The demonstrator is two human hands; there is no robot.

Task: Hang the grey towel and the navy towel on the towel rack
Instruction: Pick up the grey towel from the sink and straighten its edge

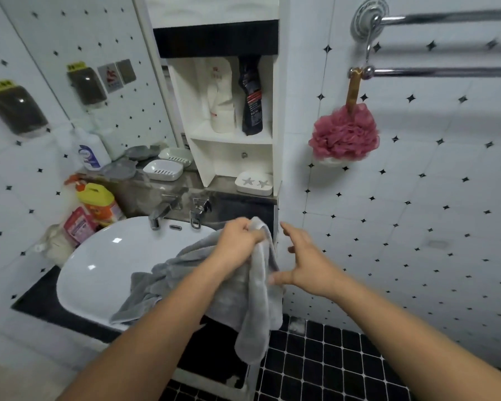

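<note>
Grey towel (pixel 252 287) is bunched up in the left hand (pixel 237 238), fingers closed tight around a top edge, while the rest trails over the rim of the white sink (pixel 99 264) and hangs down toward the floor. Looks like it's pinched high so the cloth can drop and straighten out. Right hand (pixel 304 264) is open with fingers spread, just beside the hanging fold, probably going for a second corner. Towel rack (pixel 446 72) is up on the right wall, bars bare apart from a pink loofah (pixel 343 134). Navy towel isn't anywhere in view.
</note>
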